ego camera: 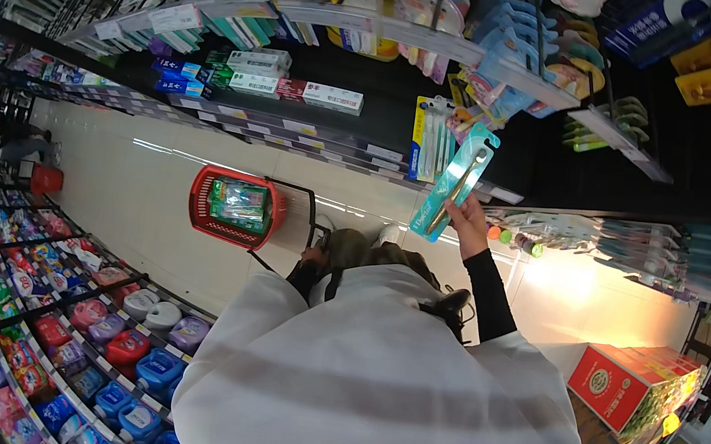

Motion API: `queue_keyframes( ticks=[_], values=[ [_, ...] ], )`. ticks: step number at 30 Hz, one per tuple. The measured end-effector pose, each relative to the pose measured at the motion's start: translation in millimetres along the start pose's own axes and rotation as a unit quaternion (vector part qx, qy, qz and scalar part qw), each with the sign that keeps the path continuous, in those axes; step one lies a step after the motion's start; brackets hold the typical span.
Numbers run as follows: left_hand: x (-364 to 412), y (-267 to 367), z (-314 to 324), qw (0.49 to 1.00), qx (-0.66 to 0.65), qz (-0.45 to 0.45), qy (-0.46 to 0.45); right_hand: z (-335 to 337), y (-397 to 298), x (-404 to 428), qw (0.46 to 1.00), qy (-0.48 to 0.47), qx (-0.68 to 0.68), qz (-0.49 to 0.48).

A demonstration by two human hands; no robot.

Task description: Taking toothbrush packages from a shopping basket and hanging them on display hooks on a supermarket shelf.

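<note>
Between the thumb and fingers of my right hand (pixel 469 226) is a teal blister pack holding a single toothbrush (pixel 457 185). The pack is tilted, its hanging hole towards the shelf. Just behind it, white toothbrush packs (pixel 433 141) with a yellow edge stand at the shelf front. My left hand (pixel 315 257), low at my side and partly in shadow, is closed around the black pull handle (pixel 313 219) of a red shopping basket (pixel 197 210). Inside the basket lie green and clear plastic packs (pixel 239 201).
Toothpaste boxes (pixel 292 89) lie on the black lower shelf (pixel 389 80), beneath hanging toothbrush packs (pixel 352 3). Detergent bottles (pixel 131 388) fill shelves behind me at left. Red cartons (pixel 611 387) are stacked at right. Farther down the tiled aisle (pixel 121 189), a person (pixel 22 144) is near another red basket (pixel 46 178).
</note>
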State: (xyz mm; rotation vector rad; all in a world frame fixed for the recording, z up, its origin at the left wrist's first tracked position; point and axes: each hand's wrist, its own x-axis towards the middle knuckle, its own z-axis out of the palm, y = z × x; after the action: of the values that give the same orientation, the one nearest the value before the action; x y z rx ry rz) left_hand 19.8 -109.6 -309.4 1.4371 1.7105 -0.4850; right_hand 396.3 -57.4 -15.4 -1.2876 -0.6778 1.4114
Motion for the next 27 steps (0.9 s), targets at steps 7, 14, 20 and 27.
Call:
queue_keyframes(
  ticks=[7,14,20,27],
  values=[
    [-35,11,-35,0.997,0.003,-0.018,0.075,16,-4,5,0.999,0.021,-0.008,0.025],
    [-46,-17,-74,0.981,-0.032,-0.104,0.161,61,14,23,0.999,-0.013,-0.007,0.04],
    [-43,-86,-114,0.967,-0.096,-0.216,0.094,125,33,39,0.997,-0.051,-0.029,0.049],
    [-24,-178,-181,0.973,-0.074,-0.201,0.082,236,59,58,0.997,-0.048,-0.037,0.05]
  ],
)
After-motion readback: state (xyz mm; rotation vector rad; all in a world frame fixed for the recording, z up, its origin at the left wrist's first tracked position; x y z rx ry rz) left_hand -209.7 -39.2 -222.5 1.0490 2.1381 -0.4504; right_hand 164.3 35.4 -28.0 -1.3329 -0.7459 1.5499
